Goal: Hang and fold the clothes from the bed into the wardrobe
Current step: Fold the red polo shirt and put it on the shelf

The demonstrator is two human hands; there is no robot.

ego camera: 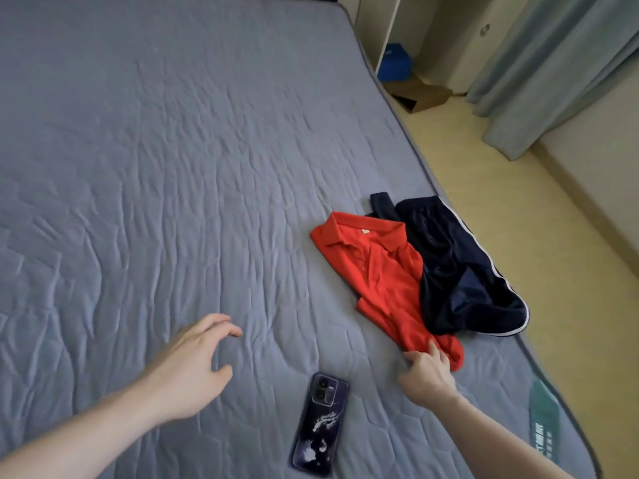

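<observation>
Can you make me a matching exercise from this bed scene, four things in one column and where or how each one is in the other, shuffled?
Column one:
1. red polo shirt
2. navy shorts with white piping
3. dark purple phone
4. left hand

Column two:
A. lying camera side up between the two hands
B. open, holding nothing, over the grey quilted bed
C. hem gripped by the right hand
D. nearest the bed's right edge

Pairs: 1-C, 2-D, 3-A, 4-B
</observation>
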